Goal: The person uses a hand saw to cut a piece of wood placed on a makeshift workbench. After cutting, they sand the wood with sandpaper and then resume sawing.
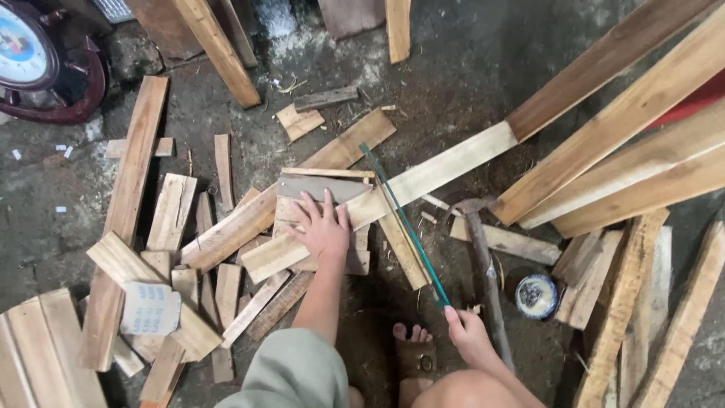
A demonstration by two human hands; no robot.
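Observation:
My left hand [323, 227] presses flat, fingers spread, on a long pale plank [445, 168] that runs from the lower left up to the right across a small stack of offcuts. My right hand [467, 332] grips the handle of a thin green-framed saw [404, 223]. Its blade lies across the plank just to the right of my left hand. My bare foot [414, 347] rests on the floor between my arms.
Many wood offcuts [181, 249] lie on the dark concrete floor at left. Long boards [634, 159] lean at right. A hammer [483, 257] and a small round tin [536, 295] sit beside my right hand. A round clock [30, 53] is at top left.

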